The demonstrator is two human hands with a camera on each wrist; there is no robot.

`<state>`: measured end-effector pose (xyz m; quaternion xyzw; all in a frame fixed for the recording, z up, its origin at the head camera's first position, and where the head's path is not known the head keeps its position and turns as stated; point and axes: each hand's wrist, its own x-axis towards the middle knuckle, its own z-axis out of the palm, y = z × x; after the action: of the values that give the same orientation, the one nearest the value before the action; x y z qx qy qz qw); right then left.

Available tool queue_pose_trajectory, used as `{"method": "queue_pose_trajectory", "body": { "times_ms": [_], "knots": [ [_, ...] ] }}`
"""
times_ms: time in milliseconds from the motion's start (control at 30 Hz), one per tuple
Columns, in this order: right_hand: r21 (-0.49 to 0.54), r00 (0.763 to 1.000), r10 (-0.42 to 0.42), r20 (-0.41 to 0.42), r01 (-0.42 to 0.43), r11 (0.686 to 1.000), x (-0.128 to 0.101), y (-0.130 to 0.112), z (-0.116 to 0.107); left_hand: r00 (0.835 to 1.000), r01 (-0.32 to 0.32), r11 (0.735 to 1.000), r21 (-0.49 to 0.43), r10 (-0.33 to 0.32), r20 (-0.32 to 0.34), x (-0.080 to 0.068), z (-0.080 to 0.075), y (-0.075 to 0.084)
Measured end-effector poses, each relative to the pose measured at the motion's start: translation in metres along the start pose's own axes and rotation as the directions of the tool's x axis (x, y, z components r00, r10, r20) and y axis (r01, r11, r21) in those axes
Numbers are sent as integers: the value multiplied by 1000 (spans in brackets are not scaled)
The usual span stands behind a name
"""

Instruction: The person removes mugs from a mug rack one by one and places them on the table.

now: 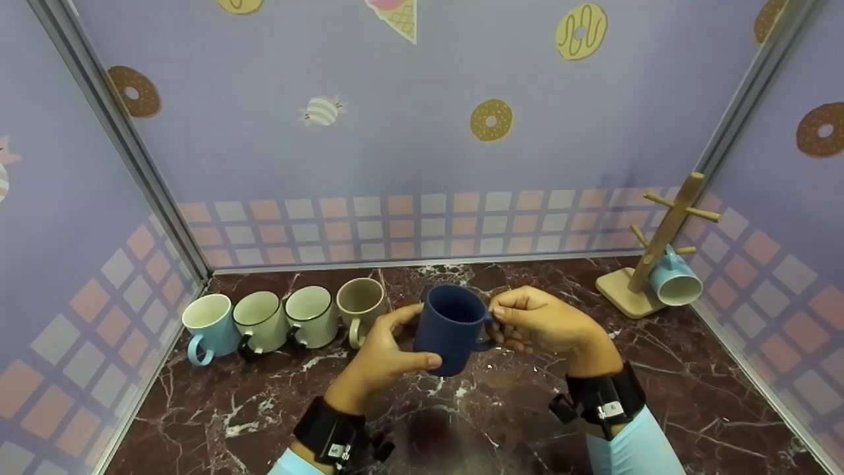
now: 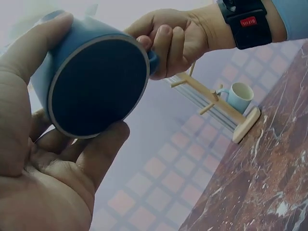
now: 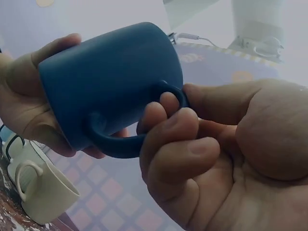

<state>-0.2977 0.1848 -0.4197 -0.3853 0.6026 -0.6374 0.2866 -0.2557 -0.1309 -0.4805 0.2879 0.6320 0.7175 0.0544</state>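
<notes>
A dark blue mug [image 1: 450, 336] is held up over the table between both hands, its mouth tilted slightly toward the head camera. My left hand [image 1: 389, 349] grips the mug's body from the left, thumb along the near side. On the other side, my right hand [image 1: 544, 323] pinches the mug's handle [image 3: 118, 146] between thumb and curled fingers. The mug's flat base [image 2: 98, 86] faces the left wrist camera. Left of the hands stands a beige mug [image 1: 361, 303], the closest of a row of mugs.
Further left in the row are two white mugs with black handles [image 1: 308, 316] [image 1: 260, 322] and a light blue mug [image 1: 212, 328]. At the back right stands a wooden mug tree [image 1: 666, 231], with a light blue mug [image 1: 675, 280] hung on a low peg. Patterned walls [image 1: 409, 152] enclose the marbled table [image 1: 250, 422].
</notes>
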Motion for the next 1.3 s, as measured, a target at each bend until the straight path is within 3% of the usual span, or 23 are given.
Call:
{"method": "queue_pose_trajectory", "body": {
  "times_ms": [200,267,333,433,500,567,667,733,833,933,1100,1167,1233,1300],
  "knots": [
    [3,995,18,-99,-18,1000,3,3,-3,992,89,993,83,-80,-98,3,-2,6],
    [0,986,37,-162,-37,999,4,5,-4,983,104,983,154,-77,-167,5,0,12],
    [-13,970,60,-234,-65,998,7,7,-3,966,110,956,272,-38,-256,5,3,17],
    [-38,936,95,-339,-115,993,14,13,-3,916,143,870,472,63,-395,5,13,24],
    [-40,911,118,-396,-146,988,20,19,-2,881,166,779,605,159,-446,5,20,25],
    [-38,885,135,-446,-170,985,27,26,-1,859,182,676,714,244,-449,4,28,26],
    [-23,849,155,-505,-192,981,38,42,0,866,164,531,831,326,-380,2,39,23],
    [-24,831,162,-532,-206,978,45,54,2,881,140,462,876,346,-323,1,45,21],
    [-32,813,169,-557,-224,974,54,72,7,898,96,399,912,360,-252,0,53,15],
    [-21,799,178,-574,-231,973,62,89,11,901,82,345,935,375,-217,1,58,9],
    [-5,764,182,-619,-235,972,75,111,20,903,175,206,963,357,-240,-3,55,3],
    [0,749,186,-636,-241,970,81,117,25,905,231,166,959,327,-274,-4,47,2],
    [24,741,197,-642,-237,971,85,122,30,901,280,160,947,297,-317,-6,34,2],
    [65,736,219,-641,-232,970,89,127,34,884,329,191,925,281,-373,-6,18,2]
  ]
}}
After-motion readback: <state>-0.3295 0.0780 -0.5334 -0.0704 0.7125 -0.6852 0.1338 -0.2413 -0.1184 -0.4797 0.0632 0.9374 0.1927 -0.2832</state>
